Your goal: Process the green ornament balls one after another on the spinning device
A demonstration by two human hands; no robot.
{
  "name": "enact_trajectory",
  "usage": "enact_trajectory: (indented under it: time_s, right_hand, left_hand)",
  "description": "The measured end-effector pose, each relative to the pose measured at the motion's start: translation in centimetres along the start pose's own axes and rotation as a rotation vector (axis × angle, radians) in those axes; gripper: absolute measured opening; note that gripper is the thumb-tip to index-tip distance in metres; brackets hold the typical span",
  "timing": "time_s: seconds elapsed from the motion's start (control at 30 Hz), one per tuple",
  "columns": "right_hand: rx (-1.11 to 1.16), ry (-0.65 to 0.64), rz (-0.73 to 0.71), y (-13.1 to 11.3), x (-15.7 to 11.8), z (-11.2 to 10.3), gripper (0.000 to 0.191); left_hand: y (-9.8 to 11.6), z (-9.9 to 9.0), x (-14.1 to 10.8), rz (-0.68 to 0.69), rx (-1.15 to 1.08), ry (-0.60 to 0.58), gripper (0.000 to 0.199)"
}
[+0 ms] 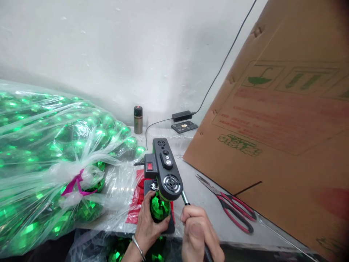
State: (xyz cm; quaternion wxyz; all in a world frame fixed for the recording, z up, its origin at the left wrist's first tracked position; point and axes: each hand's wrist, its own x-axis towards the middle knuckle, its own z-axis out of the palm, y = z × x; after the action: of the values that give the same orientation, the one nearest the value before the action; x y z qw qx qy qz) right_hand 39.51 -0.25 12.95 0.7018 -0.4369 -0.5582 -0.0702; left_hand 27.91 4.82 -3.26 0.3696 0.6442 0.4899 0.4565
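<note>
A shiny green faceted ball (160, 207) sits under the head of a black machine (167, 169) with a red switch. My left hand (149, 222) is wrapped round the ball's left and lower side, thumb and fingers against it. My right hand (200, 231) is closed round the dark grip of a metal lever (185, 197) that comes out at the machine's right side. The machine's dark base and a red sheet (135, 203) lie beneath. The ball's top is hidden by the machine head.
Clear plastic bags (54, 145) full of green balls fill the left, one tied with a pink ribbon (77, 183). Red-handled scissors (234, 209) lie right, beside a large cardboard box (272, 120). Behind stand a small bottle (138, 122), a power adapter (182, 116) and a black phone-like object (184, 126).
</note>
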Motion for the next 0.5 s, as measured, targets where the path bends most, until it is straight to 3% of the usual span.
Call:
enact_trajectory:
  time_s: [0.5]
  right_hand:
    - [-0.07, 0.079, 0.028, -0.9, 0.1, 1.0, 0.044]
  left_hand:
    - [1.1, 0.0, 0.0, -0.005, 0.05, -0.016, 0.076]
